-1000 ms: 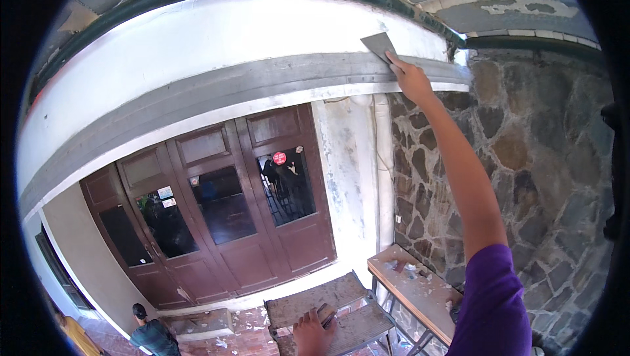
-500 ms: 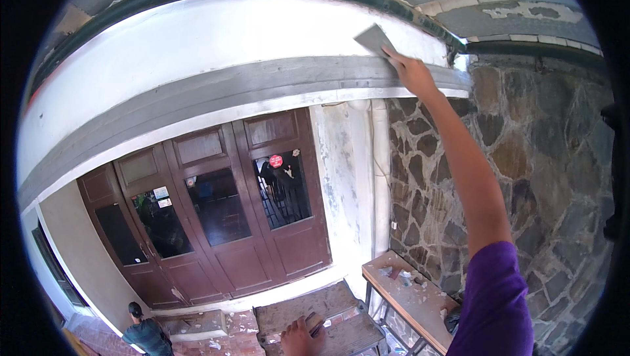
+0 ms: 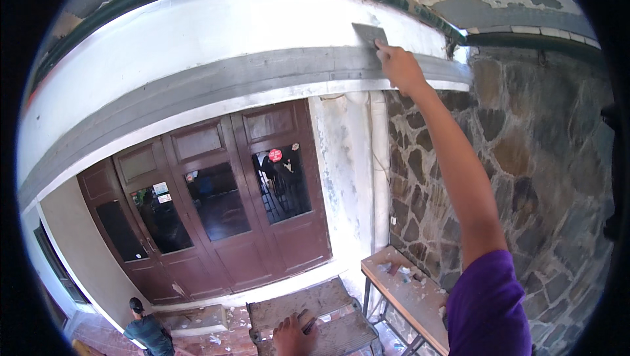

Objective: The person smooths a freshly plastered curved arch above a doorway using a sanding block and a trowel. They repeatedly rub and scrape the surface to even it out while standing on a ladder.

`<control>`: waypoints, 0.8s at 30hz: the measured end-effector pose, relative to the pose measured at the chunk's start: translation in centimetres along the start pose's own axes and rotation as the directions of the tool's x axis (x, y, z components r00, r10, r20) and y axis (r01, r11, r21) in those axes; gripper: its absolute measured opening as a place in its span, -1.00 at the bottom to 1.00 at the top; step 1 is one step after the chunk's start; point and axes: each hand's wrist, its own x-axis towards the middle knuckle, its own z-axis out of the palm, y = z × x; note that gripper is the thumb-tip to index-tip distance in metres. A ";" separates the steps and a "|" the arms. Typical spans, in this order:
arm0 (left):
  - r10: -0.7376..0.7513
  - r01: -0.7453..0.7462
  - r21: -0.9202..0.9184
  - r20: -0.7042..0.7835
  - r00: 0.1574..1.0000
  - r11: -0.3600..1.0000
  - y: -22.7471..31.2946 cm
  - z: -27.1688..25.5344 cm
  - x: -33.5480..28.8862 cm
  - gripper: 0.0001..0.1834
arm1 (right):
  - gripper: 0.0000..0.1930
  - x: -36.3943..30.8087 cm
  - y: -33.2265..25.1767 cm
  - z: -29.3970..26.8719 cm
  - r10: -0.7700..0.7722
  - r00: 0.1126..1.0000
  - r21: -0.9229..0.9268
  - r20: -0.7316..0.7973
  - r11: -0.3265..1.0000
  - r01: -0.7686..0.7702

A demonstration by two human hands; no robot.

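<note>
Our right hand (image 3: 399, 67) is clenched around the handle end of a flat grey metal plastering trowel (image 3: 369, 33), whose blade lies pressed against the white plastered band (image 3: 216, 24) just above the grip. We judge the blade thin, light and stiff, likely slick with wet plaster, so it is best held low at the handle with a finger braced behind. Below the grip runs a grey cement ledge (image 3: 216, 83). The right arm stretches nearly straight, up and away. Far below, our left hand (image 3: 293, 335) rests on a grey plank (image 3: 341, 333), apparently curled around something small and dark.
</note>
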 end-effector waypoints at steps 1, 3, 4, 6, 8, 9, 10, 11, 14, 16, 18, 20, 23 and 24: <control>0.006 -0.004 0.044 -0.026 1.000 0.999 -0.3 0.3 0.1 -0.31 | -0.60 -0.6 -0.5 0.1 0.115 0.987 0.052 0.116 0.991 -0.121; 0.033 -0.022 0.111 -0.094 0.995 0.994 -0.9 1.0 0.3 -0.30 | -0.57 -1.6 -1.2 0.8 -0.031 0.999 -0.066 -0.006 0.997 0.031; 0.022 -0.014 0.109 -0.074 0.997 0.994 -1.2 1.4 0.4 -0.30 | -0.56 -1.9 -1.5 1.3 -0.124 0.987 -0.160 -0.099 0.981 0.108; -0.005 0.008 0.125 -0.024 1.000 0.992 -1.8 1.8 0.4 -0.29 | -0.54 -1.7 -2.0 2.3 -0.071 0.985 -0.132 -0.155 0.990 0.051; 0.022 -0.013 0.144 -0.057 0.998 0.989 -2.3 2.2 0.4 -0.29 | -0.54 -0.8 -2.6 3.3 0.067 0.996 -0.005 -0.059 0.998 -0.067; 0.036 -0.025 0.156 -0.068 0.997 0.987 -2.4 2.2 0.4 -0.29 | -0.54 -0.2 -3.0 3.7 0.076 0.995 0.080 -0.067 0.994 -0.071; 0.046 -0.034 0.151 -0.079 0.996 0.988 -2.5 2.3 0.3 -0.29 | -0.56 0.4 -3.3 4.1 0.094 0.995 0.028 -0.045 0.995 -0.093; 0.054 -0.042 0.144 -0.083 0.995 0.989 -2.6 2.3 0.3 -0.29 | -0.58 0.9 -3.7 4.4 0.063 0.994 -0.009 -0.086 0.998 -0.064; 0.047 -0.039 0.151 -0.046 0.998 0.988 -2.6 2.3 0.2 -0.29 | -0.67 2.4 -4.4 4.5 0.021 0.976 -0.013 -0.218 1.000 -0.024; 0.044 -0.040 0.146 -0.020 0.999 0.988 -2.6 2.0 0.1 -0.29 | -0.70 2.9 -4.6 4.2 0.054 0.984 0.114 -0.168 0.993 -0.035; 0.060 -0.058 0.102 -0.017 0.998 0.993 -2.6 1.6 0.0 -0.29 | -0.68 3.4 -4.7 4.1 0.053 0.997 0.330 -0.050 0.943 -0.034; 0.064 -0.064 0.089 0.006 0.998 0.994 -2.6 1.3 -0.1 -0.30 | -0.69 3.9 -4.6 4.4 0.006 0.997 0.333 0.077 0.942 -0.031; 0.133 -0.128 0.117 -0.039 0.990 0.985 -2.6 1.1 0.1 -0.31 | -0.77 5.3 -4.8 4.9 -0.018 0.990 0.366 -0.140 0.928 0.069; 0.156 -0.146 0.143 -0.055 0.986 0.979 -2.7 1.0 0.1 -0.32 | -0.77 5.7 -5.1 5.2 0.026 0.990 0.383 -0.140 0.923 0.030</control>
